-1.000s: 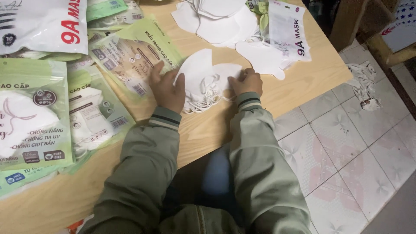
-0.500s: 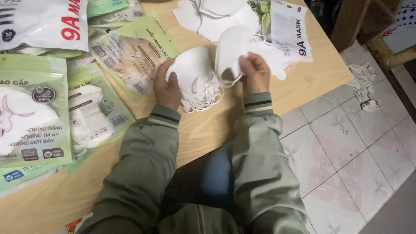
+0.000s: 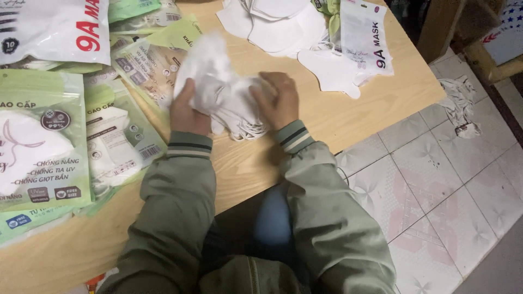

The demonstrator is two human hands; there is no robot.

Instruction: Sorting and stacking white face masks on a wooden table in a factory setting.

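While both hands clasp soft white masks [image 3: 220,95] | left hand [image 3: 188,111] gripping | right hand [image 3: 280,100] gripping

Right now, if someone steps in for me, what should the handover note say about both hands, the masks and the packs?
Left hand: gripping the left side of a bunch of white masks.
Right hand: pressing the same bunch from the right; ear loops hang out below.
Loose masks: piled at the table's far edge, one more lying beside a clear pack.
Green packs: spread on the table at left, some with masks inside.
Done: a bunch is gathered between both hands.
Left: the bunch is not in any pack; the far pile lies loose.
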